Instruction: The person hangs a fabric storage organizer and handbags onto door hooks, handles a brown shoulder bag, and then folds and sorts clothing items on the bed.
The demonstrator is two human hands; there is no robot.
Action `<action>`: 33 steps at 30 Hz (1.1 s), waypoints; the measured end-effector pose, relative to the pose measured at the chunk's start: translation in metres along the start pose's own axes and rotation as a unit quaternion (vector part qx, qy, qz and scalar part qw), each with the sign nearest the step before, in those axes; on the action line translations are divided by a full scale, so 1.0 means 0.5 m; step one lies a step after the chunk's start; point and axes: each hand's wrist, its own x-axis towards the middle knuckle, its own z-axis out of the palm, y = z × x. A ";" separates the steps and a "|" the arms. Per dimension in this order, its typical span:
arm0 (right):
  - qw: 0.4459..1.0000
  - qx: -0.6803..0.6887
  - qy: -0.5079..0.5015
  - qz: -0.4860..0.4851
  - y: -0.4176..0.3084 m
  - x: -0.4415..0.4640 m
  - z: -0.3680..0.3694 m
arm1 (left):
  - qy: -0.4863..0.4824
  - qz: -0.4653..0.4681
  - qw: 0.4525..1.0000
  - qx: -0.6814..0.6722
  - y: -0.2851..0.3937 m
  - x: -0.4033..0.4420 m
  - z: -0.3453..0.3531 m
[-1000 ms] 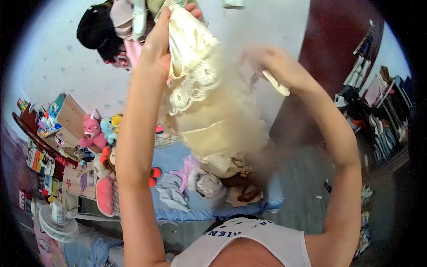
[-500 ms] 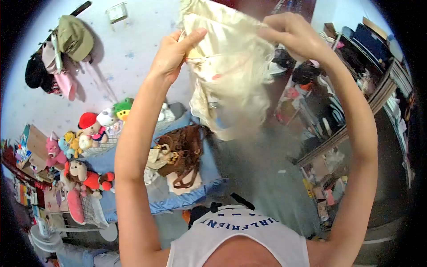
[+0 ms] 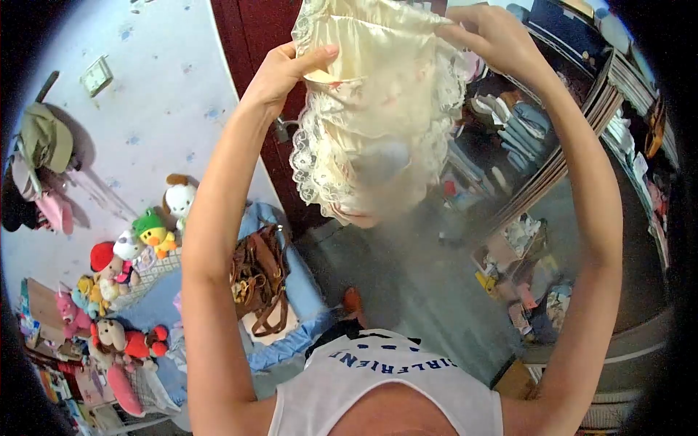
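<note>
A cream satin garment [image 3: 385, 102] with lace edging hangs in front of me at the top of the head view; its exact kind I cannot tell. My left hand [image 3: 287, 73] grips its left side, thumb laid over the front of the cloth. At its upper right corner my right hand [image 3: 491, 40] pinches the edge, fingers bent. The satin is spread between both hands, and its scalloped lace shows down both sides. Part of the lower cloth is blurred.
To the left a blue-covered bed [image 3: 294, 269] holds a brown handbag [image 3: 258, 276] and several plush toys [image 3: 134, 254]. Caps [image 3: 47, 138] hang on the wall. A dark red door [image 3: 251, 65] stands behind the garment. Shelves with folded clothes [image 3: 520, 131] fill the right side.
My view has turned to the right, so the bed, toys and caps sit further left and the door shows. The garment is spread wider, its lace clearer; both hands keep their hold.
</note>
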 end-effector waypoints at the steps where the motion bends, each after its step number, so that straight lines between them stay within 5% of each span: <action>1: 1.000 0.017 0.013 -0.016 0.008 0.013 0.013 | 0.000 0.005 1.000 -0.004 -0.008 0.016 0.002; 3: 0.997 -0.064 0.002 -0.036 0.055 0.036 0.051 | 0.013 0.026 0.997 -0.068 -0.020 0.050 0.005; 8: 0.999 -0.013 -0.029 -0.005 0.074 0.101 0.127 | 0.039 0.058 0.984 -0.164 -0.073 0.161 -0.030; 21: 0.993 0.093 -0.049 0.048 0.165 0.257 0.320 | 0.023 0.087 0.985 -0.146 -0.148 0.340 -0.128; 23: 0.928 0.360 0.059 0.081 0.198 0.291 0.365 | 0.093 0.093 0.974 -0.182 -0.154 0.352 -0.135; 27: 0.786 0.524 0.070 0.320 0.193 0.354 0.346 | 0.106 0.087 0.966 -0.221 -0.176 0.375 -0.152; 28: 0.709 0.636 0.081 0.293 0.190 0.378 0.357 | 0.118 0.072 0.966 -0.220 -0.170 0.375 -0.149; 31: 0.628 0.736 0.010 0.250 0.186 0.420 0.381 | 0.113 0.052 0.966 -0.227 -0.183 0.400 -0.151; 32: 0.686 0.684 0.056 0.242 0.172 0.419 0.397 | 0.126 0.024 0.969 -0.210 -0.183 0.405 -0.150; 33: 0.666 0.710 0.069 0.217 0.174 0.436 0.414 | 0.124 0.014 0.968 -0.218 -0.180 0.410 -0.145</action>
